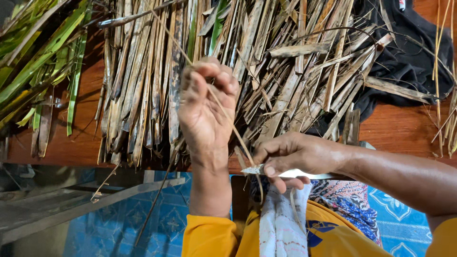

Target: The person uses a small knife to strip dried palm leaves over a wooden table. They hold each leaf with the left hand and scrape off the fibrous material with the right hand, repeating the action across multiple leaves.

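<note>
Pinching a thin, pale tan leaf rib (227, 119) between thumb and fingertips, the left hand (205, 107) is raised at the centre of the frame, its fingers clenched around the upper part of the strip. The rib runs diagonally from the upper left of the pile, through that hand, down to the lower centre, where it meets the blade of a small, silver-grey metal knife (285, 172). The right hand (297, 157) grasps this knife at lower centre right, fingers wrapped about it and the thumb pressed near the pointed tip, which touches the strip.

Behind both hands, a broad pile of dry, brown, flat palm-leaf strips (266, 71) fans across the upper half of the frame, lying on a reddish-brown wooden table (404, 128). At the upper left lies a bundle of fresh green leaf blades (43, 57). A black cloth (409, 52) sits at the upper right, partly under the dry strips. Along the bottom edge, bright orange sleeves (209, 238) cover both forearms, and a white patterned cloth (283, 223) lies in the lap just below the knife. A blue patterned tiled floor (133, 219) shows at lower left, beneath a grey wooden plank (57, 209).
</note>
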